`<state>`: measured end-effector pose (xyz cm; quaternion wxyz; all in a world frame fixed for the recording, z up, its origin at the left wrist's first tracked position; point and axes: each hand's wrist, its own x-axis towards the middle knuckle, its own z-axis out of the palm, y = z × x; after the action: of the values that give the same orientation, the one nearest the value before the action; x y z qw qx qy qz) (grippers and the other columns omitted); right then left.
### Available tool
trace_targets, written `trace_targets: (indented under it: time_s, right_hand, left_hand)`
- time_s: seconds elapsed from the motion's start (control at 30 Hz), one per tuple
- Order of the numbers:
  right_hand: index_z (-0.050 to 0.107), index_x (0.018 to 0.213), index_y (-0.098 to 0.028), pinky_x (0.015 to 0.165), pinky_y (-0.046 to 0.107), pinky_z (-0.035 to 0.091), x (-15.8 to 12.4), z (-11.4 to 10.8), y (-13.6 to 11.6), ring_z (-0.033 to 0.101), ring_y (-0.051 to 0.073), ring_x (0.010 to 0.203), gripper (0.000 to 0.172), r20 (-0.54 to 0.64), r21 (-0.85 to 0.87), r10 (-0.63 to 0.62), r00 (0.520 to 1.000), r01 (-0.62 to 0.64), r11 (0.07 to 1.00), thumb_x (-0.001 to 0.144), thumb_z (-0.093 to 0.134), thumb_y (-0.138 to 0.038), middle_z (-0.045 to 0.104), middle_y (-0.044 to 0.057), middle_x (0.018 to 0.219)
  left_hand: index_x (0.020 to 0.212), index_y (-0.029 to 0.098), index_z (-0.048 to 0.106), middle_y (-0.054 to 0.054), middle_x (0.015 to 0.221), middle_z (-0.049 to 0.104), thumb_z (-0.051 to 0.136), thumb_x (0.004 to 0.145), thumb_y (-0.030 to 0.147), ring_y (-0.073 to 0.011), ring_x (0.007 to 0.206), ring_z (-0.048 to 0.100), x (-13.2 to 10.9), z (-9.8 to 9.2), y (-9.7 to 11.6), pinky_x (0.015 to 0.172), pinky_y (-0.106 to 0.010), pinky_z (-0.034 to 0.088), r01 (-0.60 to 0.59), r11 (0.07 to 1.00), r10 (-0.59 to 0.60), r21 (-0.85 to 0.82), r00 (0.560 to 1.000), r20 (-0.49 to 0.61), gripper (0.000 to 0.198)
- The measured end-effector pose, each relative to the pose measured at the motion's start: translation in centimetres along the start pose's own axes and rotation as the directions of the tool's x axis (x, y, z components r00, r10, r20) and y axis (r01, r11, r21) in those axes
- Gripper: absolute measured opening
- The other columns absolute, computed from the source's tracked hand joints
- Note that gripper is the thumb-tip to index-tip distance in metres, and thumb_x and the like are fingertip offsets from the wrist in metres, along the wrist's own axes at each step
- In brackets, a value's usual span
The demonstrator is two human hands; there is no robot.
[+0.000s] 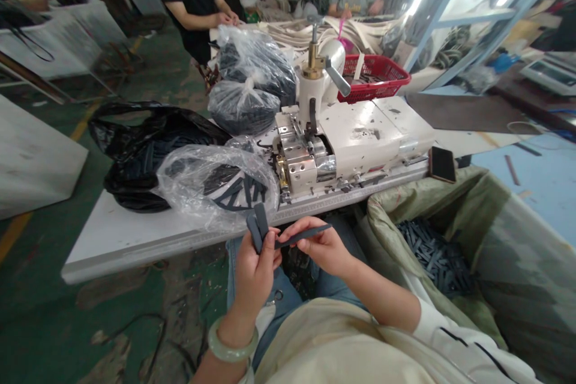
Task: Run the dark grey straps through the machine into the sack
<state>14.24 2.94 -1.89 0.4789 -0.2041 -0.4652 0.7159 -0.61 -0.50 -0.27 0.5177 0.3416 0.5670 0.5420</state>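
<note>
Several dark strips (257, 227) stand bunched in your left hand (254, 265), squeezed between thumb and fingers with their ends pointing up, probably so they stay together. Your right hand (324, 247) pinches a single dark strip (314, 231) between thumb and fingertips, its inner end meeting your left fingers; that light grip seems enough for so slim a piece. Both hands sit over your lap, just in front of the table edge (157, 251), which leaves them clear of what looks like a leather-skiving machine (364, 132). Left of it, a clear plastic bag (193, 183) lies open with more strips inside, likely for easy reach, and a black plastic bag (119, 183) sits beside it. On your right, a green woven sack (382, 207) gapes open around loose strips (434, 255), its high sides presumably keeping them from scattering.
</note>
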Motion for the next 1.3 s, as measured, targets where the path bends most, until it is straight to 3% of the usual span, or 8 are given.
trace_targets:
  time_s: [0.13, 0.23, 0.37, 0.5, 0.67, 0.77, 0.87, 1.3]
  right_hand:
    - [0.067, 0.082, -0.017, 0.064, 0.024, 0.043, 1.4, -1.2, -0.1, 0.055, 0.011, 0.061, 0.022, -0.159, 0.027, 0.023, 0.987, -0.019, 0.999, 0.084, 0.068, -0.038, 0.064, 0.001, 0.067]
    - [0.063, 0.077, -0.017, 0.052, 0.021, 0.034, 2.6, -2.4, -1.8, 0.041, 0.009, 0.051, 0.026, -0.172, 0.239, 0.123, 0.977, -0.08, 0.968, 0.082, 0.069, -0.042, 0.049, -0.004, 0.054]
    - [0.044, 0.068, -0.02, 0.046, 0.017, 0.031, 3.4, -3.1, -4.3, 0.032, 0.01, 0.052, 0.027, -0.06, 0.667, 0.21, 0.976, -0.117, 0.736, 0.082, 0.067, -0.025, 0.031, -0.007, 0.053]
    - [0.032, 0.066, -0.021, 0.045, 0.015, 0.032, 3.3, -2.7, -4.9, 0.029, 0.01, 0.05, 0.033, -0.04, 0.791, 0.209, 0.977, -0.097, 0.604, 0.08, 0.061, -0.012, 0.027, -0.007, 0.053]
    - [0.039, 0.067, -0.02, 0.049, 0.016, 0.036, 3.4, -2.9, -4.1, 0.036, 0.008, 0.052, 0.03, -0.102, 0.629, 0.219, 0.97, -0.108, 0.77, 0.081, 0.066, -0.024, 0.032, -0.007, 0.053]
    - [0.053, 0.073, -0.017, 0.038, 0.016, 0.025, 4.7, -4.2, -3.8, 0.033, 0.006, 0.042, 0.028, -0.26, 0.226, 0.243, 0.935, -0.186, 0.956, 0.082, 0.066, -0.041, 0.038, -0.007, 0.049]
    - [0.056, 0.07, -0.015, 0.033, 0.018, 0.013, 6.7, -5.6, -3.9, 0.027, 0.004, 0.033, 0.035, -0.439, -0.075, 0.181, 0.88, -0.236, 0.969, 0.077, 0.068, -0.047, 0.037, -0.009, 0.042]
    - [0.051, 0.06, -0.015, 0.03, 0.015, 0.011, 11.0, -6.0, -5.7, 0.024, 0.001, 0.03, 0.029, -0.571, 0.062, 0.212, 0.793, -0.217, 0.974, 0.074, 0.069, -0.033, 0.033, -0.011, 0.037]
  left_hand:
    - [0.087, 0.018, 0.059, 0.007, 0.055, 0.036, 0.062, 0.086, 0.042, -0.0053, 0.042, 0.033, 0.5, -0.1, -0.5, 0.037, -0.016, 0.026, 0.027, 0.996, -0.016, -0.09, 0.993, 0.119, 0.025]
    - [0.083, 0.016, 0.06, 0.008, 0.054, 0.032, 0.062, 0.086, 0.038, -0.0041, 0.042, 0.028, 0.9, -0.5, -0.5, 0.036, -0.014, 0.022, 0.101, 0.975, -0.079, -0.196, 0.99, 0.117, 0.022]
    - [0.078, 0.015, 0.06, 0.007, 0.053, 0.037, 0.064, 0.083, 0.034, -0.0029, 0.041, 0.026, 1.1, -0.8, 0.1, 0.035, -0.012, 0.02, 0.147, 0.95, -0.119, -0.276, 0.986, 0.117, 0.021]
    - [0.077, 0.014, 0.06, 0.006, 0.053, 0.038, 0.067, 0.08, 0.034, -0.0026, 0.041, 0.028, 1.1, -0.7, 0.4, 0.035, -0.012, 0.02, 0.181, 0.943, -0.151, -0.28, 0.981, 0.126, 0.022]
    - [0.077, 0.014, 0.059, 0.007, 0.053, 0.038, 0.068, 0.079, 0.036, -0.0025, 0.04, 0.027, 1.0, -0.8, 0.2, 0.035, -0.012, 0.02, 0.197, 0.95, -0.166, -0.243, 0.976, 0.141, 0.023]
    - [0.077, 0.014, 0.059, 0.008, 0.053, 0.037, 0.069, 0.077, 0.038, -0.0024, 0.041, 0.027, 1.0, -0.8, 0.2, 0.035, -0.012, 0.019, 0.212, 0.952, -0.187, -0.222, 0.974, 0.13, 0.026]
    - [0.077, 0.015, 0.058, 0.009, 0.051, 0.035, 0.071, 0.075, 0.042, -0.0022, 0.04, 0.025, 1.0, -0.7, 0.2, 0.035, -0.012, 0.017, 0.244, 0.949, -0.225, -0.198, 0.967, 0.117, 0.03]
    - [0.072, 0.014, 0.055, 0.01, 0.049, 0.032, 0.074, 0.069, 0.047, -0.0019, 0.039, 0.023, 1.0, -1.0, 0.5, 0.035, -0.012, 0.015, 0.274, 0.944, -0.268, -0.182, 0.962, 0.055, 0.037]
